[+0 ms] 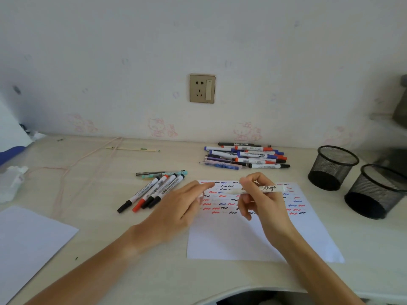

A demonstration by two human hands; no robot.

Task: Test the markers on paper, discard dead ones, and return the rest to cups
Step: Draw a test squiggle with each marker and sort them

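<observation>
Here the right hand (262, 199) pinches a white acrylic marker (262, 188) between thumb and fingers, holding it roughly level above the upper part of the test sheet (253, 238), its tip pointing left. The left hand (176, 212) hovers at the sheet's left edge with fingers stretched out and relaxed, fingertips reaching toward the marker's tip; something small and pale shows at its fingers, too blurred to identify. The sheet's upper half carries rows of red, blue and black squiggles. To its left lie 4 capped whiteboard markers (152, 193) side by side, with 2 slimmer pens (163, 173) just behind them. Toward the wall sits a loose pile of markers (244, 158). Well to the right stand 2 black mesh cups (356, 181), close together. A blank sheet (26, 243) lies at the desk's left, crumpled tissue (11, 183) beyond it. A wall socket (202, 88) sits above the desk (154, 271).
</observation>
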